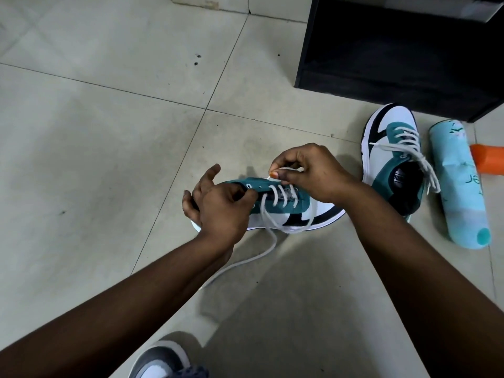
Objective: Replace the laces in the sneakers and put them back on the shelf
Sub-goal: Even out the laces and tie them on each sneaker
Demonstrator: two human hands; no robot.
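**Lacing a teal sneaker on the tiled floor**

A teal, white and black sneaker (286,208) lies on its side on the floor (95,132), toe toward the right. The left hand (218,211) grips the teal eyelet flap near the collar, thumb and curled fingers closed on the edge. The right hand (308,170) pinches the white lace (268,214) just above the eyelets, between thumb and forefinger. Several crossings are already threaded; a loose length of lace trails down across the floor toward the person.

The second sneaker (392,156) stands upright to the right, fully laced, its opening holding nothing that can be seen. Just beside it lies a pale blue bottle (458,186) on its side, cap toward the person; what it contains cannot be told. An orange object (488,159) touches the bottle at the frame edge. Behind stands a black shelf (395,50), its lower compartment dark. A grey and white shoe (161,361) shows at the bottom edge.
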